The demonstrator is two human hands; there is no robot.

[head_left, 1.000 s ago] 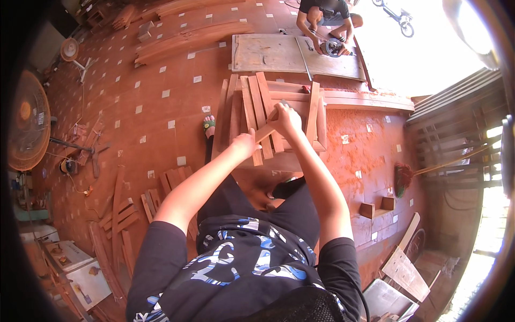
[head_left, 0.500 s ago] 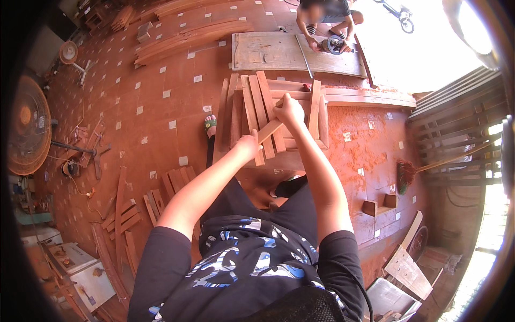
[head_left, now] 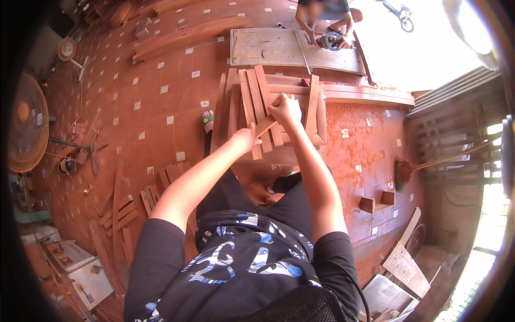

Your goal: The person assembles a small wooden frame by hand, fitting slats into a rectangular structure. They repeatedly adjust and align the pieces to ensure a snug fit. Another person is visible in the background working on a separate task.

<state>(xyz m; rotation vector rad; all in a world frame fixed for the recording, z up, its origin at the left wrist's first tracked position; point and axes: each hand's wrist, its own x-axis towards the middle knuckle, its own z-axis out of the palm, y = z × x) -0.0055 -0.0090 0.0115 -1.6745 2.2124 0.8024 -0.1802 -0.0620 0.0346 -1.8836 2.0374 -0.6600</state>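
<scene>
A short reddish-brown wooden strip (head_left: 265,126) slants between my two hands, over the work stand. My left hand (head_left: 244,138) is closed around its lower, nearer end, thumb raised. My right hand (head_left: 286,111) grips its upper end; whether something small is also pinched there I cannot tell. Beneath, several loose wooden strips (head_left: 248,102) lie side by side, slanting across a framed wooden panel (head_left: 321,121). One more strip (head_left: 311,107) lies apart on the right side of the panel.
Beyond the stand, a crouching person (head_left: 327,21) holds a round-bladed power tool (head_left: 332,41) over a wide board (head_left: 268,48). Fans (head_left: 27,121) stand at left. Wood pieces (head_left: 123,214) lie on the floor near my left. A broom (head_left: 403,170) and a small wooden box (head_left: 377,203) are at right.
My right hand has shifted slightly down and left along the strip, and the left hand's thumb has lifted. The whole view has shifted a little. Both hands keep hold of the strip.
</scene>
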